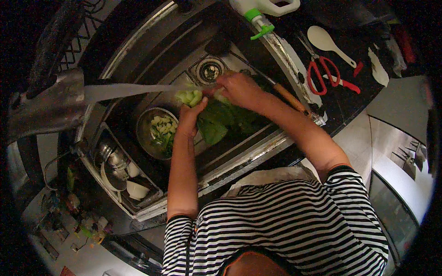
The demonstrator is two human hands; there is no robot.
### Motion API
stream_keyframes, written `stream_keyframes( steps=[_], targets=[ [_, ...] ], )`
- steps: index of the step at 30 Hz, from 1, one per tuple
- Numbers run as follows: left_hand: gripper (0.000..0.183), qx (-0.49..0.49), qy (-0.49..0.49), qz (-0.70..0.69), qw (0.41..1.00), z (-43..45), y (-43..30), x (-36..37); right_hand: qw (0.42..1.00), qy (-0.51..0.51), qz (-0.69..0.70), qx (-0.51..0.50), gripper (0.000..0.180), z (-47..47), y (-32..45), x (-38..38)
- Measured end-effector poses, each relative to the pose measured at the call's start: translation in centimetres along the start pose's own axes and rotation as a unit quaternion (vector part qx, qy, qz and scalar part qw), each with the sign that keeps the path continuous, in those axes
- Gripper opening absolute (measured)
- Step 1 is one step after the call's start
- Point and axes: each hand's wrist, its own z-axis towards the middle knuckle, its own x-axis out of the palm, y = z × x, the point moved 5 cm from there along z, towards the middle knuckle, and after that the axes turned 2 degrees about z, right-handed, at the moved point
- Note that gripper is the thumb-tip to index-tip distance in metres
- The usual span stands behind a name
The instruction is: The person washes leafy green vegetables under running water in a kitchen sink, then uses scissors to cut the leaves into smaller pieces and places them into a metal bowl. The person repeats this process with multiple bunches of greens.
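My left hand holds a bunch of pale green leafy-vegetable stalks over the sink, under a stream of water from the left. Just right of it, my right hand has its fingers closed near the stalks; motion blur hides what is between them. Large dark green leaves lie in the sink below and right of my hands. A round metal bowl with cut pale and green vegetable pieces sits left of my left forearm. The sink drain, with bits in its strainer, shows above my hands.
A side basin at lower left holds a white bowl and metal dishes. On the right counter are red-handled scissors, a rice paddle and a red-handled knife. A green-pump bottle stands at the top. A wooden handle crosses the sink's right side.
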Motion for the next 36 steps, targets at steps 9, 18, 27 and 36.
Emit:
stream_keyframes(
  steps=[9, 18, 27, 36],
  targets=[
    [0.061, -0.01, 0.068, 0.053, 0.996, -1.2, -2.0, 0.7, 0.874, 0.018, 0.38, 0.304, 0.012, 1.9, -0.8, 3.5],
    [0.031, 0.04, -0.078, 0.178, 0.98, 1.5, -1.4, 1.2, 0.94, -0.045, 0.279, 0.188, 0.041, 0.7, -0.3, 2.7],
    [0.041, 0.035, -0.056, 0.193, 0.979, 0.3, -3.5, 4.4, 0.974, -0.108, -0.19, 0.059, 0.024, -2.8, 1.3, -8.4],
    [0.049, -0.005, -0.107, 0.352, 0.93, -0.9, -6.1, 4.7, 0.881, -0.106, -0.389, 0.249, 0.032, -13.6, -4.5, -18.6]
  ],
)
